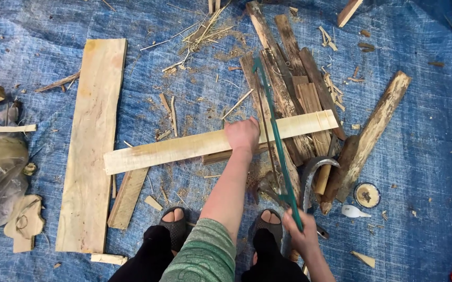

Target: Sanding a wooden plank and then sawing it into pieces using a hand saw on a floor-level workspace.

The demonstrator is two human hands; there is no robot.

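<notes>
Hands are both occupied. Left hand lies palm down on a long pale wooden slat, fingers closed over its far edge, pinning it. Slat lies crosswise, its right end resting on a heap of dark weathered wood offcuts, its left end over a short plank and touching a wide pale board. Right hand is clenched around the handle of a green-framed bow saw. Saw frame runs away from the person and crosses the slat just right of the left hand; whether the blade touches the wood cannot be told. Sandalled feet stand near the slat. Curved sickle blade lies beside the saw. All rests on a blue tarpaulin strewn with chips and splinters.
</notes>
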